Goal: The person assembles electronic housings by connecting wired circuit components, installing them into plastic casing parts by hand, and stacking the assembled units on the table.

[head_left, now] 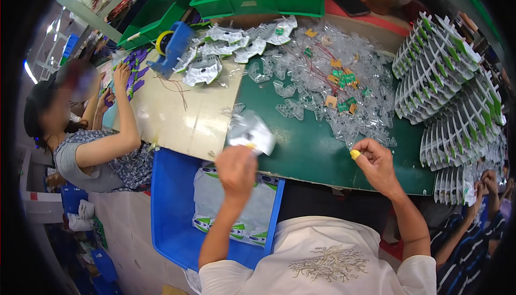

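My left hand is closed on the near edge of a white plastic shell, smeared by motion, over the seam between the cream and green table boards. My right hand, with a yellow cover on one fingertip, has its fingers pinched together at the near edge of a heap of clear plastic pieces. What sits in that pinch, if anything, is too small to make out. On the heap lie small green and tan boards and thin red wires. More white-and-green shells lie beyond my left hand.
A blue bin with stacked shells stands below the table's edge at left. Tall stacks of grey-and-green shells rise at right. Green trays, a blue tape dispenser and a phone sit farther back. Co-workers are at both sides.
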A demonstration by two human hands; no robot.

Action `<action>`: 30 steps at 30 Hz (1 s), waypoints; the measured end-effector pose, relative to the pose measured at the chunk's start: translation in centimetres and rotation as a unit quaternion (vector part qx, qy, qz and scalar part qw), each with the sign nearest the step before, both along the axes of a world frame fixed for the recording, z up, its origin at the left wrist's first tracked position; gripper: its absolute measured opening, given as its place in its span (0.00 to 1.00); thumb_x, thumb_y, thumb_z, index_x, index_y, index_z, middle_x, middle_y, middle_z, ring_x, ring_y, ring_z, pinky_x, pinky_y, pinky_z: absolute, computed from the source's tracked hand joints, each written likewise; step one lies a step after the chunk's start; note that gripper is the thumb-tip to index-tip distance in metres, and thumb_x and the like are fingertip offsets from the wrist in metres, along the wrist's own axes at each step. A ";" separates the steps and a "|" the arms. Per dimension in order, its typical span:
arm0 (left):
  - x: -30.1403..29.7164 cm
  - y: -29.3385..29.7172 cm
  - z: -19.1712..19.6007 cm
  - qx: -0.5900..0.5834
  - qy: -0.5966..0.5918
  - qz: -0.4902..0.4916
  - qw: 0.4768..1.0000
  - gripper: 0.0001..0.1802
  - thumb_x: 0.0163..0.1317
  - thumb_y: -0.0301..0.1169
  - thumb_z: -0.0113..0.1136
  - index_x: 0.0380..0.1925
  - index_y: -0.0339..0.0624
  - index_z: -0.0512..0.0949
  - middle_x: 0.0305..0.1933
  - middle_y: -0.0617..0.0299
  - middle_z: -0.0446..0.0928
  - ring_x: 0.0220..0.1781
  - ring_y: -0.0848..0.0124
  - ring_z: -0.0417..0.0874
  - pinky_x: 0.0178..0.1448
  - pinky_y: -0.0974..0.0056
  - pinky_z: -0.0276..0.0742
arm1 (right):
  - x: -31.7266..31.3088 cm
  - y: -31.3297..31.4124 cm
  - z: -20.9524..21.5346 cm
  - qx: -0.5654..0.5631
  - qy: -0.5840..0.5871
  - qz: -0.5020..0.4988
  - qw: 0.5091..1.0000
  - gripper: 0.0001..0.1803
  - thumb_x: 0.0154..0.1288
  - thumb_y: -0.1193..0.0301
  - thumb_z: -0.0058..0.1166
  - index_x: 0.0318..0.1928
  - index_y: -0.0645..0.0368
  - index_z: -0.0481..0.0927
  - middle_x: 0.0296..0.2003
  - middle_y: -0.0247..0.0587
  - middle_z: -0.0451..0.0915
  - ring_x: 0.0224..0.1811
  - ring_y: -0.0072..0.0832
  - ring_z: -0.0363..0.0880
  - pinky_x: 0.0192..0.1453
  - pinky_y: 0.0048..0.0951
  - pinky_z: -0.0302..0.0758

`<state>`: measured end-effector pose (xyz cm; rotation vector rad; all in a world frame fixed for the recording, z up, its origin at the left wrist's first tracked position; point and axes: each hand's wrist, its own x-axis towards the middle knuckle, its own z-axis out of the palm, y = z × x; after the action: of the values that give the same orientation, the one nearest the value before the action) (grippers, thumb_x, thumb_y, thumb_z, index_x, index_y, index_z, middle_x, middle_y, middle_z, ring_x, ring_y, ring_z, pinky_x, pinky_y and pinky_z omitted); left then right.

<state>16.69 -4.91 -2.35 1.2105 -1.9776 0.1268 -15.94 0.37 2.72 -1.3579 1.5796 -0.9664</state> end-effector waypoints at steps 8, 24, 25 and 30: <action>-7.7 6.0 0.5 0.102 -0.072 -0.134 0.983 0.16 0.47 0.28 0.72 0.39 0.47 0.81 0.48 0.61 0.79 0.61 0.61 0.75 0.68 0.49 0.58 | 2.6 -0.1 -0.2 -0.174 0.170 0.139 0.960 0.07 0.59 0.77 0.58 0.39 0.61 0.78 0.33 0.45 0.79 0.30 0.40 0.80 0.31 0.38 0.75; -2.7 -3.0 2.0 0.205 0.122 -0.206 0.949 0.11 0.56 0.26 0.68 0.39 0.38 0.81 0.43 0.50 0.82 0.44 0.52 0.83 0.55 0.54 0.77 | 5.3 -2.8 -1.7 -0.222 0.326 0.278 0.876 0.13 0.55 0.79 0.58 0.43 0.61 0.79 0.37 0.40 0.76 0.29 0.38 0.82 0.29 0.39 0.76; -1.5 -5.2 2.1 0.175 0.108 -0.153 0.967 0.10 0.56 0.24 0.66 0.39 0.38 0.81 0.44 0.51 0.82 0.45 0.52 0.82 0.55 0.54 0.77 | 5.4 -2.6 -1.8 -0.221 0.328 0.277 0.876 0.13 0.55 0.79 0.58 0.43 0.61 0.79 0.37 0.40 0.76 0.29 0.38 0.82 0.29 0.39 0.76; 3.5 -9.9 1.0 0.121 -0.019 -0.060 0.991 0.13 0.56 0.19 0.62 0.42 0.37 0.82 0.47 0.51 0.82 0.52 0.52 0.80 0.55 0.56 0.76 | 6.2 -2.2 -1.3 -0.193 0.338 0.263 0.883 0.11 0.52 0.83 0.56 0.38 0.65 0.77 0.36 0.46 0.74 0.33 0.41 0.82 0.30 0.41 0.77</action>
<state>20.17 -14.83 -1.33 1.2437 -2.1389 -0.1570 -9.77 -1.82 1.40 -2.4466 1.3722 -0.4890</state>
